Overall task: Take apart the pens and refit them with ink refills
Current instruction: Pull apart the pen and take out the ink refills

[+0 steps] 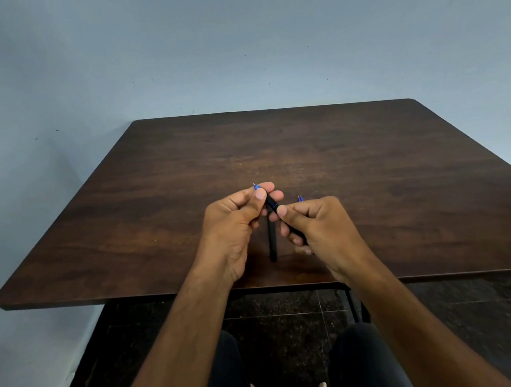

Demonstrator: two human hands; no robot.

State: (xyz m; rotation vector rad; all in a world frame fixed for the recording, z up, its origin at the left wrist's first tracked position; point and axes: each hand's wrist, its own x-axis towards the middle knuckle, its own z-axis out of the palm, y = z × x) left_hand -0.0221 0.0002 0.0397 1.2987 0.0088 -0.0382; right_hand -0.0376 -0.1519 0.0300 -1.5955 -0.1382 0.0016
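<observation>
Both hands hold one black pen (272, 204) above the near middle of the dark wooden table (372, 164). My left hand (235, 221) pinches its front end, where a blue collar and a metal tip (255, 187) stick out past the fingers. My right hand (318, 227) is closed around the rear of the barrel. A second black pen part (272, 242) lies flat on the table between my hands, pointing toward me. A small blue piece (300, 198) shows just behind my right hand's knuckles; most of it is hidden.
A plain blue-grey wall (230, 37) stands behind and to the left of the table. The table's near edge (164, 294) runs just under my wrists. Below it are the dark speckled floor (277, 311), a metal table leg (353, 306) and my knees.
</observation>
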